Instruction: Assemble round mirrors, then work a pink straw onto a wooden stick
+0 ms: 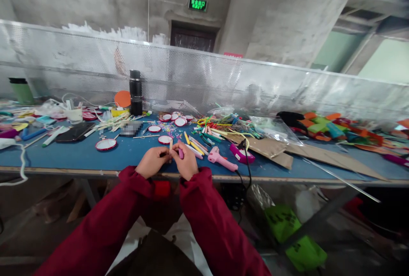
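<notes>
Near the table's front edge my two hands meet. My left hand (154,162) is closed in a pinch at the lower end of a thin pale wooden stick (171,145), which stands up between the hands. Curled beside it, my right hand (186,159) holds a purple marker (181,153), of which only one rounded end shows. The right fingertips are also close to the stick; whether they touch it I cannot tell. Just beyond the hands lie a round red-rimmed white disc (165,139) and several coloured markers (196,146).
A pink hot glue gun (222,159) and a purple device (242,153) lie to the right on the blue table (134,156). Cardboard pieces (268,146) are farther right. A black bottle (136,93) stands at the back before a perforated metal screen (191,71). A phone (76,132) lies left.
</notes>
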Motion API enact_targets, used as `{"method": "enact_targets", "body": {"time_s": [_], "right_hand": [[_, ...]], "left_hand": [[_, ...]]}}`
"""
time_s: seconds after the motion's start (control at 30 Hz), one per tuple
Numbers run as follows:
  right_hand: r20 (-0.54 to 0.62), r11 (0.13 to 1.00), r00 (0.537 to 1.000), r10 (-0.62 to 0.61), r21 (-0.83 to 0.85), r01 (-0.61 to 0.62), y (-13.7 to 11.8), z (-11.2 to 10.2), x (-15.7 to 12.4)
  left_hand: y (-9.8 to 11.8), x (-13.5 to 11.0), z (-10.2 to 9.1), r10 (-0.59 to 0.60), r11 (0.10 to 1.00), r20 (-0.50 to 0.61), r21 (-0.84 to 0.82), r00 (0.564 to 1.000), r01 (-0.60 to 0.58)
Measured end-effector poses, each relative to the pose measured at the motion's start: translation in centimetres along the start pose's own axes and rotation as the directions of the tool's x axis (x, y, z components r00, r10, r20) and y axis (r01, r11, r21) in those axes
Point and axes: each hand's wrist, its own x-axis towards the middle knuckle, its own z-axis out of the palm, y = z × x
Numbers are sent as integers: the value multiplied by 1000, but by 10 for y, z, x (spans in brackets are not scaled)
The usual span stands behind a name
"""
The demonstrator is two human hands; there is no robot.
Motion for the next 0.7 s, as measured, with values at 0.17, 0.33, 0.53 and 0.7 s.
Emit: {"method": "enact_targets", "body": {"time_s": [0.17, 0.33, 0.53, 0.7], "right_hand": [[5, 999, 1000, 24, -25, -24, -3, 0, -1], [18, 1000, 1000, 12, -29, -11, -4, 0, -2], [14, 999, 999, 28, -22, -28, -3, 0, -2], [11, 999, 1000, 12, -39, -12, -4, 0, -2]], "left_hand": [[-1, 0, 1, 11, 1000, -6, 4, 1000, -11], [-2, 1, 1, 31, 999, -15, 6, 999, -31], [-4, 1, 1, 44, 999, 0, -15, 999, -44], [-4, 1, 1, 37, 999, -9, 11, 999, -37]]}}
